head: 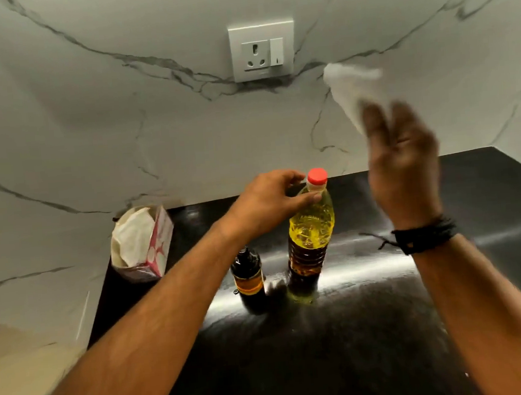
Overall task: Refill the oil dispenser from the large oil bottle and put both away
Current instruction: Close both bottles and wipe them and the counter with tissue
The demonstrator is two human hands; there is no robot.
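White marble walls with grey lines stand behind a shiny black counter (371, 313). On it stands the large oil bottle (310, 230), upright, with its red cap (317, 175) on top. Just beside it, toward the left, stands the small dark oil dispenser (248, 276), also upright. The left hand (269, 203) holds the big bottle at its neck, thumb and fingers curled round it just under the cap. The right hand (403, 167) is up in the air, higher than the bottle and to its right, and it pinches a white tissue (349, 93); it looks blurry. A tissue box (144, 242) sits far to the left by the wall. The cap is still on, so I think it must come off first. It points straight up, and the right hand is free above it, so that hand would have to come down and left to twist it.
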